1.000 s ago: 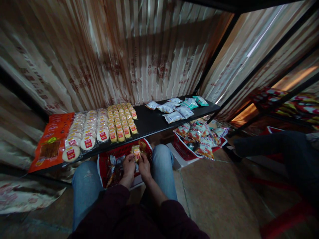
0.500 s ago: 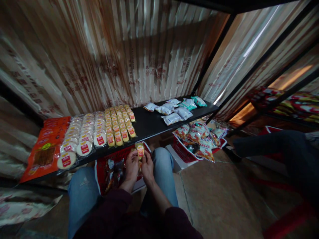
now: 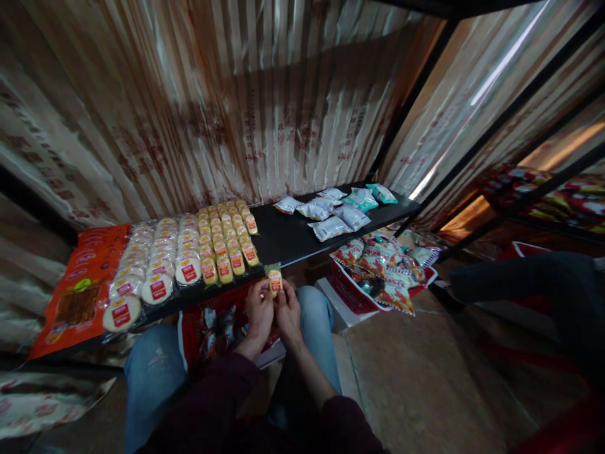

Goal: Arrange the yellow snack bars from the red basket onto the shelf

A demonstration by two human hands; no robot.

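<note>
Small cake (image 3: 275, 282) was oblong, pale yellow, red-and-orange label facing up, clear crinkly wrapper; sat just in front of shelf (image 3: 269, 238), held up between hands. Left hand (image 3: 259, 309) and right hand (image 3: 288, 310) both gripped its lower part, fingertips pinching from either side. Shelf was black, flat, smooth. On shelf's left end lay shiny orange bag (image 3: 82, 277), then film-wrapped round white cakes (image 3: 157, 288), then rows of matching yellow cakes (image 3: 225, 268). On shelf's right part lay puffy, creased packets (image 3: 331, 227). Behind shelf hung pleated, glossy curtain (image 3: 265, 126).
</note>
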